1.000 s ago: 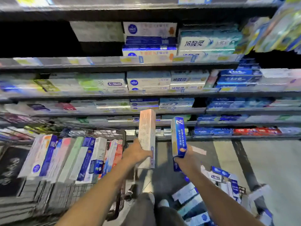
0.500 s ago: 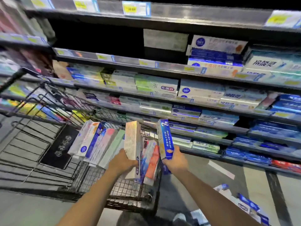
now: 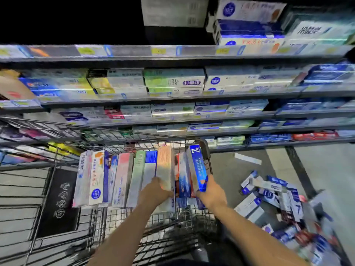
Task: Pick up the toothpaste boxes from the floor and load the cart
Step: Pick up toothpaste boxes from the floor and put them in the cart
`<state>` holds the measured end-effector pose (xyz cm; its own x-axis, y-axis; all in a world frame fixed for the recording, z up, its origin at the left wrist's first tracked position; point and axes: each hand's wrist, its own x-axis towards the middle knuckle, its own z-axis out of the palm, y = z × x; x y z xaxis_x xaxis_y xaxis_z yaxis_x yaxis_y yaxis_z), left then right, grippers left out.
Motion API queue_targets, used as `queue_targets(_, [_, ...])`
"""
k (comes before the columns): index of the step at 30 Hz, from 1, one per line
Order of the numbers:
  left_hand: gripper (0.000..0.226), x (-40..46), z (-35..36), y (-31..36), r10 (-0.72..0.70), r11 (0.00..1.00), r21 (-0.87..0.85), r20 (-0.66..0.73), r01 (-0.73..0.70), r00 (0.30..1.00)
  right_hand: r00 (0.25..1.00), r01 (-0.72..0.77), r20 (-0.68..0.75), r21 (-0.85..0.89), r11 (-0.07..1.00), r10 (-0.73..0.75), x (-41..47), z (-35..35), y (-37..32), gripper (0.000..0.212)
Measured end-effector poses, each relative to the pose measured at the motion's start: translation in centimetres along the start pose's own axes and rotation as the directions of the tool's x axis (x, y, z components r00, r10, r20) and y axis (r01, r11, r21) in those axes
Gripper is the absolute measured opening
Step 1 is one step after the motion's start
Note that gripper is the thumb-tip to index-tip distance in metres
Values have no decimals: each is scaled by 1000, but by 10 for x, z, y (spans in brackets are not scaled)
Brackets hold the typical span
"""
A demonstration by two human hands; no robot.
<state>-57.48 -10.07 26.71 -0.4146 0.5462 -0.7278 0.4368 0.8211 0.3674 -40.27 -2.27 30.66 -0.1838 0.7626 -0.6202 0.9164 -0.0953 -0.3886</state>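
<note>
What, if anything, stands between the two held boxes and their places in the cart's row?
Nothing visible. The left hand holds the orange box and the right hand the blue box, both already among the standing boxes in the cart.

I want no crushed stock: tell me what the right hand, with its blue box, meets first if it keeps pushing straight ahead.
Probably the cart's far wire wall, just beyond the blue box that the right hand holds; depth is unclear.

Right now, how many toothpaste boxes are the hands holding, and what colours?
Blue box, in the right hand: 1
Pale orange box, in the left hand: 1
Total: 2
</note>
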Motion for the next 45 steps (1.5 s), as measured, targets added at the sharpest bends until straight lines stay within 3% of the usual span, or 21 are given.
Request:
queue_targets(4, [68,24,18,8,27,1000,-8,73,-27,997,996,-88,-4,-24,996,88,19,15,5,51])
queue_targets(10, [78,58,47,21,-25,999,24,104,23,994,987,-156,-38,-29,987,155,65,46,15,50])
queue_targets(14, [75,67,61,23,-36,999,-37,56,39,998,990,-118,-84,-23,993,116,83,67,21,50])
queue_targets(18, [85,67,69,18,-23,1000,13,22,23,999,990,-102,-104,-29,994,99,86,78,28,60])
queue_targets(22, [77,62,60,16,51,998,47,-11,-50,999,992,-40,-117,52,998,46,78,75,28,67])
queue_targets(25, [74,55,39,13,81,996,42,-35,-79,996,978,43,-205,2,999,-42,67,63,18,63])
queue_targets(28, [77,45,10,12,174,971,180,-97,-155,980,959,153,-230,-65,986,-164,54,39,11,58])
queue_targets(32, [81,28,-23,30,308,887,399,-133,-233,942,917,246,-228,-320,915,-327,34,-6,20,50])
queue_targets(34, [80,20,-31,49,397,815,494,-98,-301,913,914,235,-226,-384,893,-337,26,-25,37,52])
queue_targets(38, [74,4,-19,107,537,671,624,-38,-399,843,962,112,-182,-411,905,-202,11,-56,97,68])
queue_targets(45, [83,-27,85,225,662,367,755,197,-543,723,963,-173,-251,-305,936,97,-25,-100,249,67])
